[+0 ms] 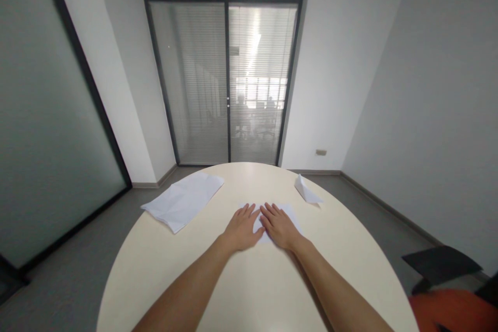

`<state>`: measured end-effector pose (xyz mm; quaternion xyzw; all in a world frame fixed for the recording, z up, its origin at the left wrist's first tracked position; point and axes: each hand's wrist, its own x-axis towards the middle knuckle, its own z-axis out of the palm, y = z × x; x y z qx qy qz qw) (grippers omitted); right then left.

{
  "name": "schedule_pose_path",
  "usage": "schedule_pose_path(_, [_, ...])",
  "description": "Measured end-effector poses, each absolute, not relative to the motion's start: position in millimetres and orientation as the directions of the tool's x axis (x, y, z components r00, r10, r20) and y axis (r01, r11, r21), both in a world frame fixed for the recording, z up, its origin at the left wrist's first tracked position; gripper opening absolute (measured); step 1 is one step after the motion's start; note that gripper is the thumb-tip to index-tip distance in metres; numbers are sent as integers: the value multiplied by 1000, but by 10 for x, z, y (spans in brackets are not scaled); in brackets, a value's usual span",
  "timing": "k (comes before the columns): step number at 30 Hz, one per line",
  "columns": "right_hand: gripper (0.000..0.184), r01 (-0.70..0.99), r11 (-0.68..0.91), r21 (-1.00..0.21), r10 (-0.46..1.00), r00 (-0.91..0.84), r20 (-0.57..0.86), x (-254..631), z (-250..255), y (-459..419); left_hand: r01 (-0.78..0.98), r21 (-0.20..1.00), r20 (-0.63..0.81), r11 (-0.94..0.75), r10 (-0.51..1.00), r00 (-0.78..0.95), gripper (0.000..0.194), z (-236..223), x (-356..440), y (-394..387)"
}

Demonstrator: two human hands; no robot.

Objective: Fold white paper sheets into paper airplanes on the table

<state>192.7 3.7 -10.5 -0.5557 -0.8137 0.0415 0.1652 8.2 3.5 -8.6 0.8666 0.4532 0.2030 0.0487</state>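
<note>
The left hand (243,228) and the right hand (280,227) lie open and flat, palms down, side by side. They press on a small white sheet of paper (291,213) and do not grab it. The sheet lies under them on the round table (249,290), and bits of it show between the hands and past the right hand.

The sheet looks very light, thin and bendy. It should slide easily, and it could crease or rip if tugged hard. A good place to pinch it seems to be the free edge just outside the right hand.

Ahead and to the left of the hands is a big creased sheet (187,199). Ahead and to the right is a small folded paper (307,193) with a part that sticks up.

That makes 3 papers in sight, 2 hands, 1 table, and 1 chair (451,311), partly seen, far off to the right.
</note>
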Motion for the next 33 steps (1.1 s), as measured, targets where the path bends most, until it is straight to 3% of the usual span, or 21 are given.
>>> schedule_pose_path(7, [63,975,108,-194,986,-80,149,2078,-94,83,784,300,241,-544,838,490,59,-90,95,44])
schedule_pose_path(10, [61,986,50,-160,972,-11,233,2103,-70,93,792,295,246,-535,843,478,59,-84,102,40])
schedule_pose_path(14, [51,947,269,-176,905,-185,383,2050,-14,86,799,276,256,-534,842,474,60,-57,101,25])
schedule_pose_path(17, [54,849,443,-286,884,-361,298,1964,-6,61,804,260,236,-536,842,485,62,-22,96,17])
schedule_pose_path(19, [58,830,450,-329,893,-411,185,1928,-14,41,808,252,211,-532,845,491,62,3,93,16])
schedule_pose_path(26, [62,947,227,-227,973,-228,20,2020,13,26,838,211,194,-504,862,469,57,68,95,7])
schedule_pose_path(33, [44,996,41,-81,977,-22,214,2095,135,28,873,101,331,-477,844,422,40,169,113,-64])
